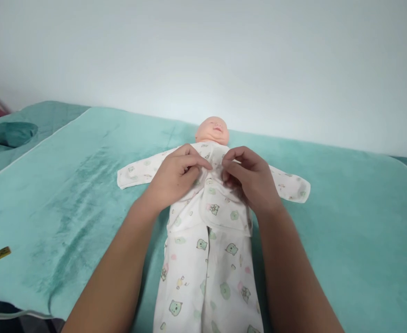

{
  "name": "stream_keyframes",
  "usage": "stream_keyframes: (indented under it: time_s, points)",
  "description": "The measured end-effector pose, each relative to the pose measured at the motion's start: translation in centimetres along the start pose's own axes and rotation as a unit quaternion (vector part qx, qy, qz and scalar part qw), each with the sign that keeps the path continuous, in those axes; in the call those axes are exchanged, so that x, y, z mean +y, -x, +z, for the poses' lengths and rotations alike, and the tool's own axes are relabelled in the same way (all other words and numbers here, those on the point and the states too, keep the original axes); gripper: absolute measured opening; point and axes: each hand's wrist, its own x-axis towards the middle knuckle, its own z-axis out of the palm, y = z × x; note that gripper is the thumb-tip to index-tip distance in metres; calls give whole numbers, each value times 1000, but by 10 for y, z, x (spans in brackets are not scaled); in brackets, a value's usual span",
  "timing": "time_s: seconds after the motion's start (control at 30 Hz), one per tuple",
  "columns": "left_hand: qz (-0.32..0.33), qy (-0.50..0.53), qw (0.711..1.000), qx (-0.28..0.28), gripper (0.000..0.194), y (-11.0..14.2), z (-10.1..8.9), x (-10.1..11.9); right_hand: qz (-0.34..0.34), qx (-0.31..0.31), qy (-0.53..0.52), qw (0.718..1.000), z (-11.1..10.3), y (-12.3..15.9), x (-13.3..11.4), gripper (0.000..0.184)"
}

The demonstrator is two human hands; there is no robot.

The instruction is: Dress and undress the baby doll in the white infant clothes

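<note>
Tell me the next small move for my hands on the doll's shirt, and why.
Perhaps pinch the shirt's front edge with your right hand while your left hand steadies it. Both hands are at the chest, the right one's fingers are curled, and that edge shows just below them; any fastener is too small to tell.

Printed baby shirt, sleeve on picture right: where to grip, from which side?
Probably the cuff, right hand coming from the outer right: the sleeve lies stretched sideways on the teal cover, its flat end untouched and pointing away from the shirt's front.
</note>
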Motion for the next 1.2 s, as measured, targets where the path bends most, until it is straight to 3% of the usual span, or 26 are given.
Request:
stream_keyframes:
  time_s: [0.07, 0.2, 0.33, 0.47, 0.57, 0.7, 0.77, 0.87, 0.97, 1.07, 1.13, 1.2]
  points:
    - [26, -21, 999, 8, 29, -3, 1, -5, -34, 58, 53, 996, 7, 0, 1, 19]
    - [24, -13, 999, 32, 22, 9, 2, -13, -112, 73, 216, 967, 19, 29, 6, 19]
    - [31, 0, 995, 90, 17, 65, 9, -15, -207, 104, 333, 914, 18, 93, 28, 13]
    - [64, -98, 990, 85, 17, 125, 23, -11, -223, 81, 425, 873, 12, 138, 43, 33]
    - [67, -213, 971, 84, 23, 138, 30, -2, -241, 75, 493, 833, 16, 140, 37, 27]
    - [79, -354, 929, 79, 17, 125, 28, 14, -250, 48, 545, 799, 23, 123, 15, 18]
    - [102, -375, 918, 78, 15, 121, 24, 21, -252, 44, 534, 806, 23, 119, 5, 19]
    - [123, -320, 935, 84, 16, 127, 21, 26, -264, 53, 497, 825, 20, 128, -2, 19]
    - [120, -230, 966, 24, 16, 140, 20, 20, -270, -19, 491, 828, 23, 144, 1, 23]
    - [46, -103, 993, -23, 20, 146, 10, -1, -240, -100, 445, 857, 19, 152, 5, 23]
    - [-25, -56, 998, 12, 23, 142, -6, -24, -181, -72, 390, 900, 3, 147, 7, 19]
    - [-65, -133, 982, 121, 28, 132, -27, -50, -107, 37, 356, 928, -24, 133, 12, 22]
